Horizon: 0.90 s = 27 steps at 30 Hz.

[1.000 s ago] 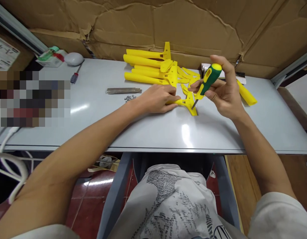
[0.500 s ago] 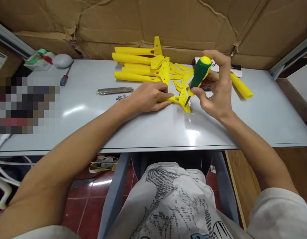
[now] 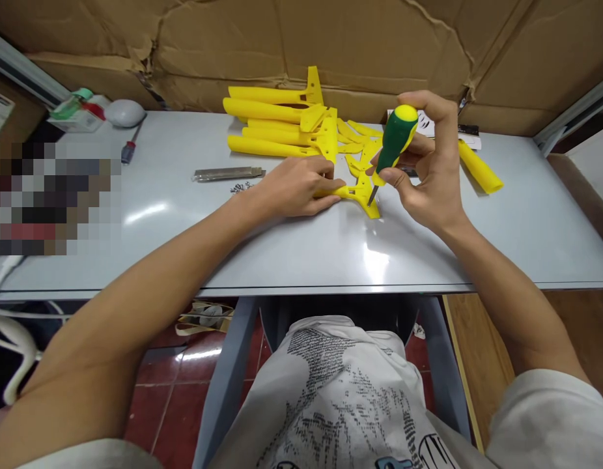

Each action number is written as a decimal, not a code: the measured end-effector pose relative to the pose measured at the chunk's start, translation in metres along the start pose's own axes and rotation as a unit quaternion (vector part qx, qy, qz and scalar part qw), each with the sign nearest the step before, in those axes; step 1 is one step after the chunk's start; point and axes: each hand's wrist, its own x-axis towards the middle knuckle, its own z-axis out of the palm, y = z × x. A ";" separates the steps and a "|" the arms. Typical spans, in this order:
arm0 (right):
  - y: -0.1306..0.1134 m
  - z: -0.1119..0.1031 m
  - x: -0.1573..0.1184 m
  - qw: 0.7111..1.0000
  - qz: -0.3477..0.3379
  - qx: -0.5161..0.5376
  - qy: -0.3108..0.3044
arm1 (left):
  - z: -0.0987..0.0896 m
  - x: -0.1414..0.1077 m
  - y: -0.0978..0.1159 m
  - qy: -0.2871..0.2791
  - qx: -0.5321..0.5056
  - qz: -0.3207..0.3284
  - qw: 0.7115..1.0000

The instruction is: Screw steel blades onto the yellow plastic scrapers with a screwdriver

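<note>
My left hand [image 3: 306,185] is closed round the handle of a yellow plastic scraper [image 3: 364,195], pressing it to the table. The scraper's wide head sticks out to the right of my fingers. A green and yellow screwdriver [image 3: 396,140] is gripped in my right hand [image 3: 431,176], with a fingertip at the top of its handle. It leans slightly, and its metal tip meets the scraper head at a screw spot. Beyond my left hand, several more yellow scrapers [image 3: 267,112] lie side by side. Small flat yellow pieces [image 3: 363,128] lie behind the held head.
Left of my hand are a clear case of blades [image 3: 228,174] and a pile of small screws [image 3: 240,187]. A yellow tube-like handle [image 3: 481,168] lies at right. Another screwdriver [image 3: 128,151] and a white computer mouse [image 3: 126,113] sit at far left. Cardboard [image 3: 223,45] stands behind the table.
The view has shifted slightly. Both hands keep their grips, and the screwdriver tip stays on the scraper head, with the driver a little more upright.
</note>
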 end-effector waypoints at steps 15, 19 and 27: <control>-0.010 0.004 -0.004 0.998 0.041 -0.012 0.046 | -0.007 -0.001 0.008 -0.016 0.056 0.016 0.998; -0.015 -0.010 0.006 0.994 0.081 0.078 0.003 | -0.003 -0.002 0.002 -0.002 0.057 0.030 0.998; -0.022 -0.010 0.001 0.995 0.092 0.038 0.031 | -0.012 0.000 0.018 -0.036 0.085 0.016 0.996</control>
